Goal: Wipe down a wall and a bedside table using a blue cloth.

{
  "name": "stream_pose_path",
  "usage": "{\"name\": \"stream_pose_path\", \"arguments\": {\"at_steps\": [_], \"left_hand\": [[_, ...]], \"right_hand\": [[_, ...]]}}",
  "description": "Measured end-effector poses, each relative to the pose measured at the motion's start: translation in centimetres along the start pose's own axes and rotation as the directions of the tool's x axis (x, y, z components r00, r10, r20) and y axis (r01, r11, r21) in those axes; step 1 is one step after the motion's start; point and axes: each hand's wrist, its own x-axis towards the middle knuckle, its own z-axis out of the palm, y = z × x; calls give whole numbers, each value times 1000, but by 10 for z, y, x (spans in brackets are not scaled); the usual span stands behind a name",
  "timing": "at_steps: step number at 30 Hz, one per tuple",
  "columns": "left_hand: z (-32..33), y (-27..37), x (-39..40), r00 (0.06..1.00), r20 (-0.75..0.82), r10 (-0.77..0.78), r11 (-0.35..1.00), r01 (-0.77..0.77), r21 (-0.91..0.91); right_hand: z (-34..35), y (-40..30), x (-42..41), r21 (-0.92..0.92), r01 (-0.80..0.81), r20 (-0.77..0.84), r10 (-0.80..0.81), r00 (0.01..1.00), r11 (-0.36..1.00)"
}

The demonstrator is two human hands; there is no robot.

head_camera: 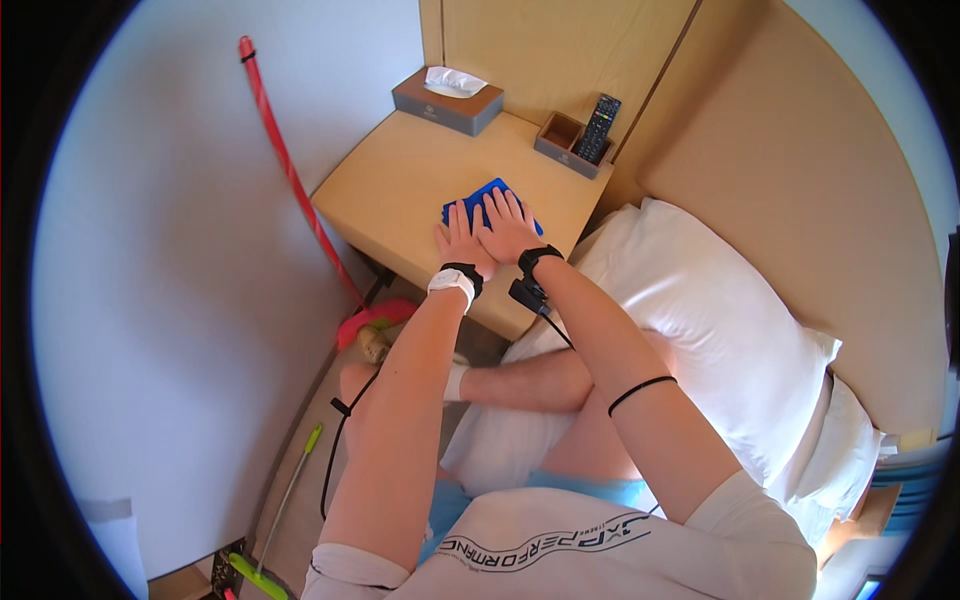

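A folded blue cloth point(475, 201) lies on the light wooden top of a bedside table point(405, 176). My left hand point(460, 241) rests flat with fingers spread, its fingertips on the cloth's near left part. Beside it, touching it, my right hand point(511, 229) presses palm down over the right part of the cloth, fingers slightly apart. Neither hand curls around the cloth, and much of it is hidden beneath them. A white watch point(452, 280) and a black band are on my left wrist. My right wrist carries a black strap point(538, 256) with a small device and cable.
Toward the back stand a tissue box point(450, 109) and a two-part holder point(555, 146) with a remote control point(598, 127). A red-handled broom point(289, 169) leans on the left wall. White pillows point(697, 315) lie at right. A green-headed squeegee point(259, 576) stands lower left.
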Motion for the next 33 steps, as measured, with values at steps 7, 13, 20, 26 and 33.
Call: {"name": "stream_pose_path", "arguments": {"at_steps": [7,13,20,26,33], "left_hand": [[-16,-39,-97,984,11,180,980,-179,-90],[-80,-120,-186,961,-276,19,531,-243,-812],[-108,-203,-285,887,-256,-384,135,-221,-966],[-113,-176,-326,840,-243,-486,-180,-368,-912],[-166,-53,-336,884,-368,-290,-559,-468,-684]], "right_hand": [[11,-27,-91,122,-91,123,75,989,988],[7,-22,-120,119,-134,145,116,983,984],[2,-35,-132,44,-217,157,207,966,975],[2,-40,-138,19,-234,204,226,953,972],[8,-36,-142,-22,-195,208,195,958,981]]}}
